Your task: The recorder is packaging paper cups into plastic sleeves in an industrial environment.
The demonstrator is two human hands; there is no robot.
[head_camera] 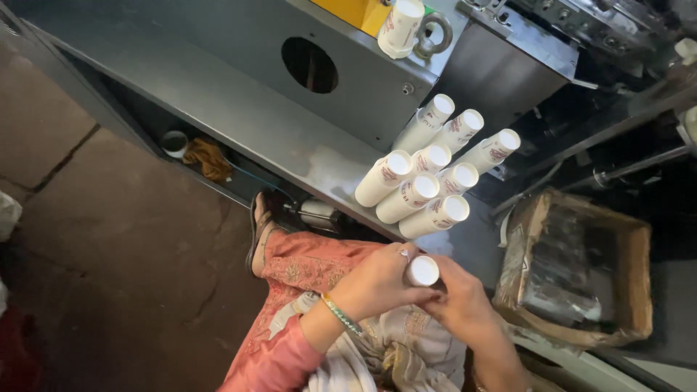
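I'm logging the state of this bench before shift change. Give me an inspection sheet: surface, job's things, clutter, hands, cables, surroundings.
Surface: grey metal machine ledge, dusty, with a round hole in the panel above it.
Job's things: stack of white paper cups held in both hands; seven more white cup stacks lean on the ledge.
Clutter: brown rag and small white tub on the lower shelf.
Hands: left hand and right hand both grip the held stack.
Cables: thin wire by the rag.
Surroundings: worn cardboard box at right; cracked brown floor.
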